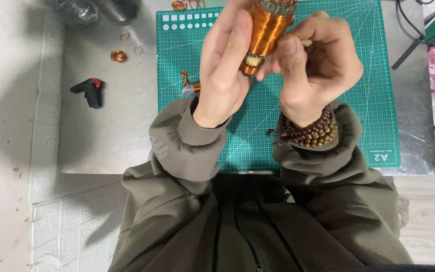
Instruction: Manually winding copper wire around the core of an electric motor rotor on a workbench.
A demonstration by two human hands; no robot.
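A spool of copper wire [267, 31] is held up between the two hands above the green cutting mat [373, 100], tilted so that its lower end points toward the person. The left hand [223, 70] is wrapped along the spool's left side, fingers stretched upward against the copper winding and closed on it. The right hand [315, 65] is curled against the spool's right side, its thumb and forefinger pinched near the lower end cap; whether a loose wire end is held there cannot be told. A bracelet of dark brown wooden beads [310, 132] is worn in several turns on the right wrist, and both forearms are covered by olive-green sleeves [187, 146] with gathered cuffs. Just below and left of the left hand, a small copper coil with a grey piece [190, 86] is seen lying at the mat's left edge. The mat is laid on a grey metal desk [112, 126]. Further left on the desk, a small black and red tool [89, 90] is seen, with a little ring of copper wire [118, 55] and thinner loops [125, 36] beyond it. Black cables [409, 30] are seen at the far right corner.
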